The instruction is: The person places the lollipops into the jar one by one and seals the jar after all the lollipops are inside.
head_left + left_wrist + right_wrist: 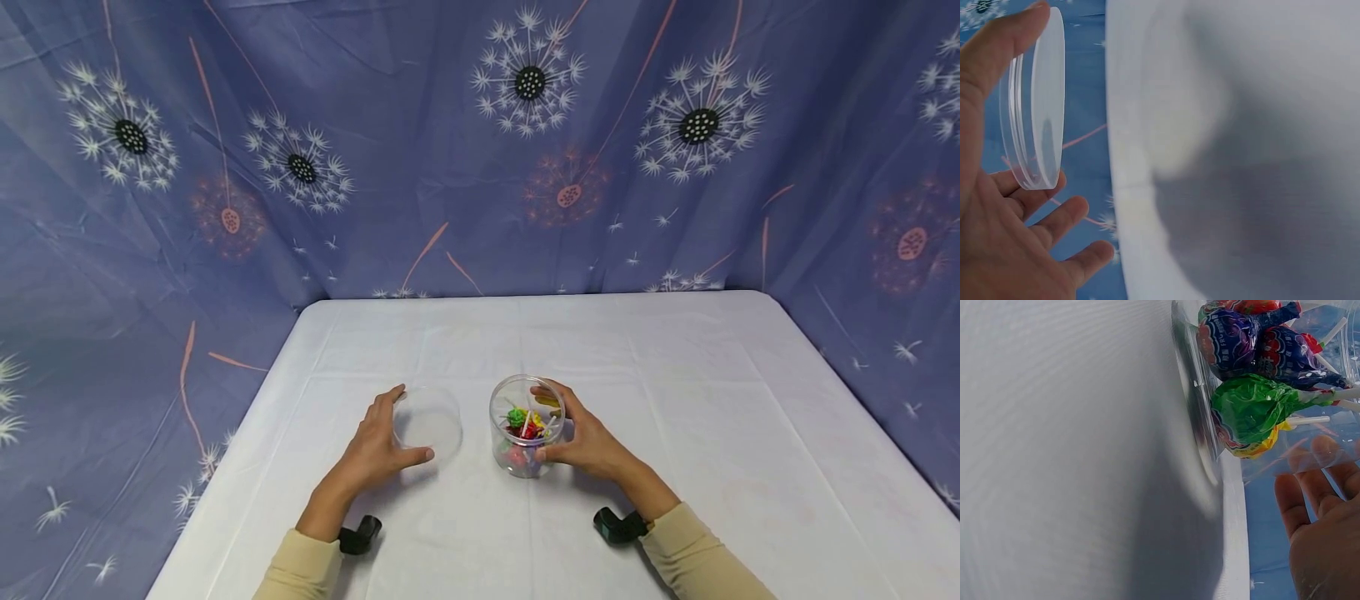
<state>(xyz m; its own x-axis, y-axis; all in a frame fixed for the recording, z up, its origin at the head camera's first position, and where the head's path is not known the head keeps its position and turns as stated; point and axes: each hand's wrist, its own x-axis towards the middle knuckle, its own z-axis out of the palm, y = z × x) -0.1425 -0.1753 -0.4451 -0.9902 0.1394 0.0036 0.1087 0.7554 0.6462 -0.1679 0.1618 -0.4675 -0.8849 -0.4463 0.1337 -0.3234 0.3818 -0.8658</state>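
A clear round lid [429,423] is held between the thumb and fingers of my left hand [372,447]. In the left wrist view the lid [1047,106] stands on edge to that camera, the thumb at one side of its rim and fingertips at the other. My right hand [588,435] grips a clear, open-topped plastic jar [501,457] from its right side. Inside the jar lie several wrapped lollipops [527,423], their white sticks poking up. The right wrist view shows green, purple and yellow wrappers through the jar wall. The jar is upright, its base at the white cloth.
A white cloth covers the table [675,375], which has edges at the back and both sides. Blue fabric with dandelion prints [420,150] hangs behind and beside it. Black wrist devices [619,527] sit close to the tabletop, one on each arm.
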